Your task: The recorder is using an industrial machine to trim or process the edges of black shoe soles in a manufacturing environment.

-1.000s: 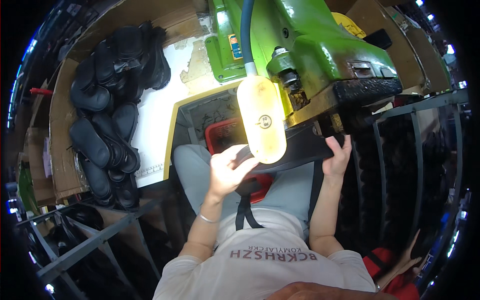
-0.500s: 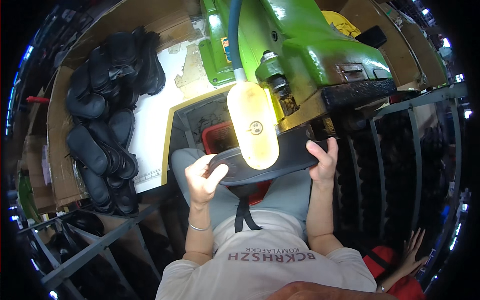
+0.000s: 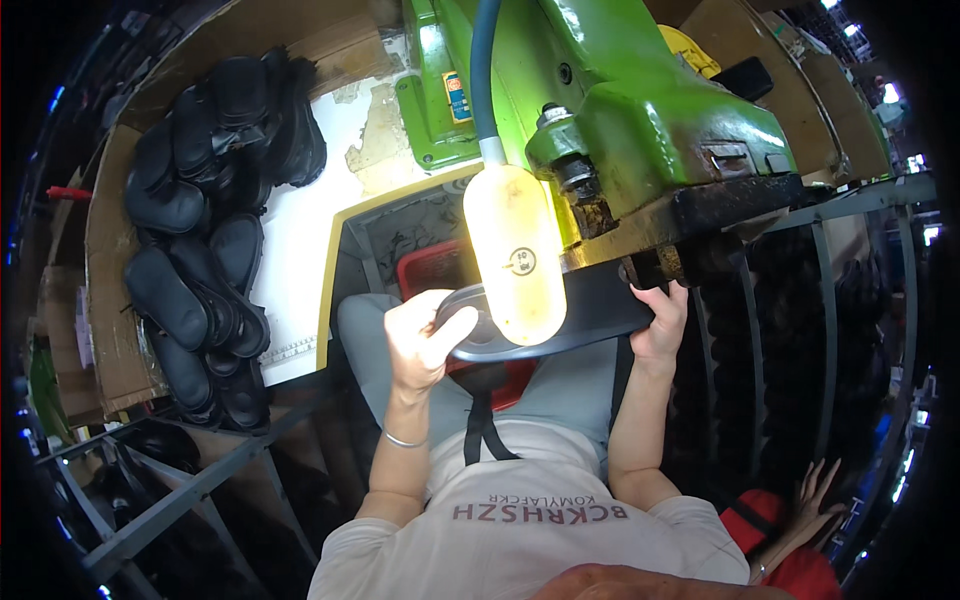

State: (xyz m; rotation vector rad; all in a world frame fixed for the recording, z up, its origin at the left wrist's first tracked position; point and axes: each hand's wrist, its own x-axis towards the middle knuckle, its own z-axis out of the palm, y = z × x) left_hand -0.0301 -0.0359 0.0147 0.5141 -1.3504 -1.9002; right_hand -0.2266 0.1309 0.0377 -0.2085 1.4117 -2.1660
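I hold a black shoe sole [image 3: 590, 310] flat across my lap with both hands. My left hand [image 3: 422, 338] grips its rounded left end, thumb on top. Its right end rests in my right hand [image 3: 660, 322], right under the dark lower edge of a green machine [image 3: 640, 120]. A pale yellow lamp head [image 3: 512, 252] on a blue hose hangs in front of the sole and hides its middle. A thin bracelet sits on my left wrist.
A heap of black soles [image 3: 205, 230] lies on a white and cardboard surface at the left. A red crate [image 3: 430, 270] sits beneath the sole. Grey metal rack bars [image 3: 170, 500] cross the lower left; dark racks stand at the right. Another person's hand [image 3: 815, 495] shows at the lower right.
The sole has moved slightly right, its right end now under the machine's dark edge. My left hand has regripped the rounded end. The view has shifted a little.
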